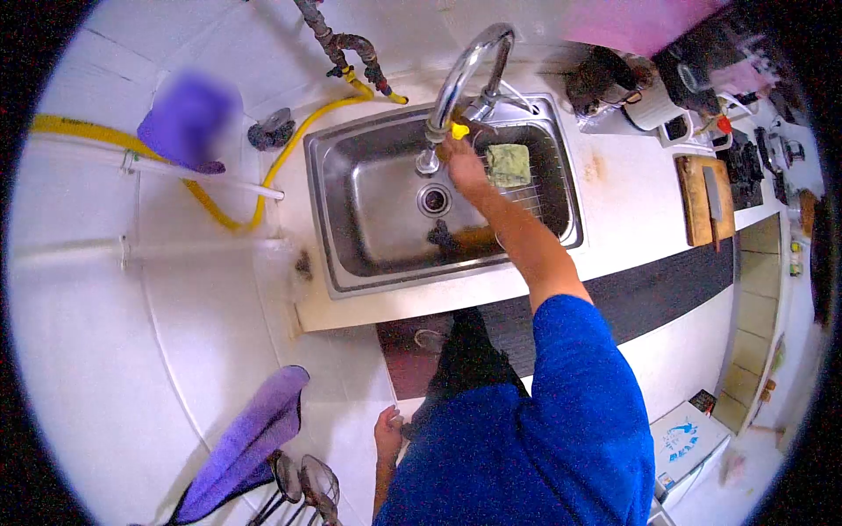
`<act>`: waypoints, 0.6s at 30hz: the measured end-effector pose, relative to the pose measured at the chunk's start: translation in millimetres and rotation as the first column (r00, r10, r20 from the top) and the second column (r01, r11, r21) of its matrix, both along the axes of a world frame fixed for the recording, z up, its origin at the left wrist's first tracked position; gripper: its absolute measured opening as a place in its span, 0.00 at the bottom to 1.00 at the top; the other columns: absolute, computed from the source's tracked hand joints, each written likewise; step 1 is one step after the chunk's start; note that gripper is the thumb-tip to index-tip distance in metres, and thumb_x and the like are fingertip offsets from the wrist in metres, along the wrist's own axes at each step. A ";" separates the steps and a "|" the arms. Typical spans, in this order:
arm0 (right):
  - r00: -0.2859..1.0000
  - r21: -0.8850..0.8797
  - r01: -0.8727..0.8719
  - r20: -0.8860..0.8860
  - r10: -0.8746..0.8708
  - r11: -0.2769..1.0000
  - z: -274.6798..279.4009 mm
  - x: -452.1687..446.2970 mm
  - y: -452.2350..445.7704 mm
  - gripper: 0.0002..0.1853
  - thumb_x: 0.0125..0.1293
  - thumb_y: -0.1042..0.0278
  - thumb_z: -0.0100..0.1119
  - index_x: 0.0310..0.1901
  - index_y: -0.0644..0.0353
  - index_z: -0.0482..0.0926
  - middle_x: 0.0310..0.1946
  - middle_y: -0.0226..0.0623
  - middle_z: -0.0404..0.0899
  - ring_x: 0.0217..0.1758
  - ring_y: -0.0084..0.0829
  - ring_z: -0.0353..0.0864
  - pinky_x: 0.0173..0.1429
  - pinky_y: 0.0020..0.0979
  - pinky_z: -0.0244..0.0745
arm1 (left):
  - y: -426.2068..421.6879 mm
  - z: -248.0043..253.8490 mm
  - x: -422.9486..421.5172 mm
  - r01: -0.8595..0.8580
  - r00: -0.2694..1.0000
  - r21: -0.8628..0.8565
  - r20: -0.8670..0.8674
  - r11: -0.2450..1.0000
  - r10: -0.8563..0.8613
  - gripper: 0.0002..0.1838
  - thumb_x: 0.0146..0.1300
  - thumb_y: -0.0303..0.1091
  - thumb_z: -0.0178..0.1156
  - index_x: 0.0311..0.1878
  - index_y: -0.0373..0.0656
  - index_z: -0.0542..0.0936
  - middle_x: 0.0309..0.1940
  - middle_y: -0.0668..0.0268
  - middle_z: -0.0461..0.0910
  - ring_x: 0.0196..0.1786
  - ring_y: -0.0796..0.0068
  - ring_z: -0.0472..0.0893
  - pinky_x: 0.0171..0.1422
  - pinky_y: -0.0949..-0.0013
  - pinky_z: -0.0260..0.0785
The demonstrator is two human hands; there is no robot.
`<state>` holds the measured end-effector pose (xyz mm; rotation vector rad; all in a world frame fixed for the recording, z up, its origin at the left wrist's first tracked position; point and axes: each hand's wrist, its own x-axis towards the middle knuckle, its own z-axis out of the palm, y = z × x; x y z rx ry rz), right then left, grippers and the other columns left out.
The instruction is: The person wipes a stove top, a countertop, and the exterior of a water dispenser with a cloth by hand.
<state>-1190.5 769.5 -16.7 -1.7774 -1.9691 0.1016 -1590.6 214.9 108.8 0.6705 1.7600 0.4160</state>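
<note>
My right hand (465, 167) reaches over the sink (360, 188) and closes at the spout end of the chrome faucet (452, 79), beside its small yellow piece (459, 131). Part of the fingers is hidden there. A pale green sponge or cloth (509, 165) lies on the wire rack (526, 200) at the sink's right side, near this hand. Below the spout, the drain (434, 201) shows in the basin. Low beside my body hangs my left hand (387, 432), its fingers loosely bent and apart, holding nothing visible.
A yellow hose (276, 175) runs along the wall left of the sink. Purple cloths (250, 438) hang at the left, near several utensils (303, 486). On the right counter lies a cutting board (695, 202) with a knife (713, 193). A white box (688, 443) stands at lower right.
</note>
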 end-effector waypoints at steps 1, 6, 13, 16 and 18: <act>0.993 -0.026 -0.041 -0.107 0.038 0.999 22.5 -5.5 -25.1 0.24 0.69 0.71 0.46 0.67 0.61 0.69 0.67 0.52 0.69 0.65 0.55 0.72 0.69 0.44 0.70 | -16.8 -22.4 -8.9 -0.005 1.000 0.014 0.010 1.000 0.005 0.20 0.69 0.25 0.56 0.63 0.37 0.74 0.53 0.54 0.82 0.53 0.66 0.82 0.59 0.67 0.74; 0.755 -0.079 -0.111 -0.655 0.032 0.991 81.0 -24.5 -190.5 0.26 0.60 0.86 0.44 0.61 0.66 0.75 0.55 0.51 0.79 0.57 0.47 0.80 0.68 0.40 0.71 | -14.0 -22.0 -16.1 0.085 0.996 0.055 0.018 0.995 -0.086 0.19 0.69 0.27 0.58 0.63 0.34 0.74 0.50 0.54 0.83 0.52 0.68 0.82 0.58 0.68 0.74; -0.593 -0.539 -0.498 -0.359 -0.721 0.679 96.7 14.1 -316.9 0.25 0.78 0.57 0.31 0.61 0.67 0.73 0.56 0.51 0.80 0.58 0.48 0.81 0.67 0.50 0.75 | 9.8 -33.6 -26.5 0.352 0.933 0.159 -0.133 0.922 -0.334 0.20 0.69 0.31 0.59 0.62 0.35 0.75 0.53 0.54 0.83 0.54 0.65 0.83 0.60 0.65 0.74; -0.618 -0.314 -0.610 -0.385 -0.685 0.727 166.7 23.0 -321.6 0.24 0.78 0.56 0.36 0.63 0.65 0.72 0.57 0.50 0.79 0.59 0.48 0.80 0.66 0.51 0.75 | 50.8 2.2 -5.4 0.299 0.954 0.207 -0.062 0.932 -0.292 0.21 0.69 0.31 0.58 0.63 0.36 0.75 0.54 0.54 0.83 0.55 0.66 0.82 0.61 0.66 0.74; -0.676 -0.266 -0.584 -0.365 -0.641 0.767 181.7 22.9 -310.6 0.25 0.77 0.54 0.39 0.63 0.64 0.71 0.58 0.50 0.78 0.58 0.50 0.81 0.64 0.51 0.77 | 72.9 5.4 3.5 0.324 0.946 0.221 -0.096 0.920 -0.310 0.20 0.69 0.29 0.57 0.63 0.36 0.75 0.55 0.54 0.82 0.55 0.67 0.82 0.61 0.67 0.73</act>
